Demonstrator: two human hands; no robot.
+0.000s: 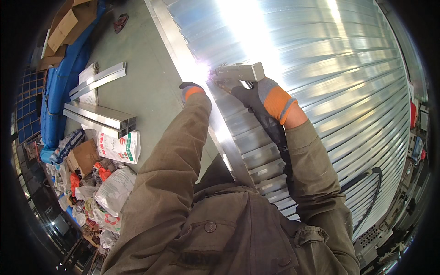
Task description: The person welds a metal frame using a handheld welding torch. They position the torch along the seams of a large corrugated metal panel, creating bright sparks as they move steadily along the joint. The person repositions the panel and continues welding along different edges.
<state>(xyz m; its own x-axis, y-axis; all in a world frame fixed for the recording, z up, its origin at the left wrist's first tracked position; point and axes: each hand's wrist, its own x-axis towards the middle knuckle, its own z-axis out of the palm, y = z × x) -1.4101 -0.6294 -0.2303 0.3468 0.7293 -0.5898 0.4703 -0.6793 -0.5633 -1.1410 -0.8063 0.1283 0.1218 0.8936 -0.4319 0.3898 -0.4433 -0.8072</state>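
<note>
In my right hand, gloved in grey and orange with dark fingers, is a welding torch, its boxy grey body lying across the fingers. A dark cable sleeve hangs from the hand along my forearm. At the torch's tip a bright violet-white arc glows, and glare hides the spot on the long metal edge rail. My left hand, in a similar glove, is at the rail's outer side, just left of the arc. Its sleeve covers most of it, and its grip is hidden. Ribbed silvery metal slats spread right of the rail.
Metal channel lengths lie stacked on the floor at left, near a white printed sack. Behind them are a long blue wrapped bundle and cardboard boxes. Bagged rubbish piles up lower left. A black hose crosses the slats.
</note>
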